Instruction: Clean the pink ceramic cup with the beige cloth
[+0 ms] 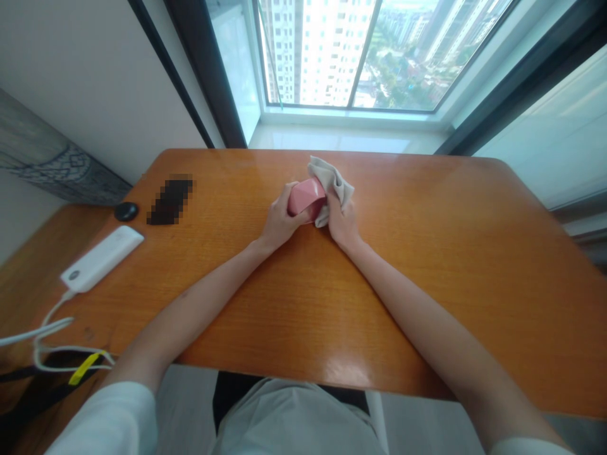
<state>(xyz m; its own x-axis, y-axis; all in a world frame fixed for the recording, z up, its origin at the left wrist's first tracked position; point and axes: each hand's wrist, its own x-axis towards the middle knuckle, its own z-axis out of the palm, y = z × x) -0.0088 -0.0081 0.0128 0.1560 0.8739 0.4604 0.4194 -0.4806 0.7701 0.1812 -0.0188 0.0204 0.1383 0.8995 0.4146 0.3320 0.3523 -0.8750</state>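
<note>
While left hand [279, 222] fingers clasp pink faceted object [306, 196], right hand [342, 222] fingers press beige cloth [336, 184] against it: wiping; rubbing needs firm clasp.

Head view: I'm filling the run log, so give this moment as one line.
left hand: grips pink faceted object | right hand: presses beige cloth against it | surface: wooden table | nearby: white power bank

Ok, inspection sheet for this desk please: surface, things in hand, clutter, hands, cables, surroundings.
Surface: orange wooden table, glossy, with window glare.
Things in hand: pink object and grey cloth, touching.
Clutter: white power bank and small black round item, at the left.
Hands: left hand grips the pink object; right hand holds the grey cloth against it.
Cables: white cable from the power bank, looped at the left.
Surroundings: window ahead, tower blocks outside.
</note>
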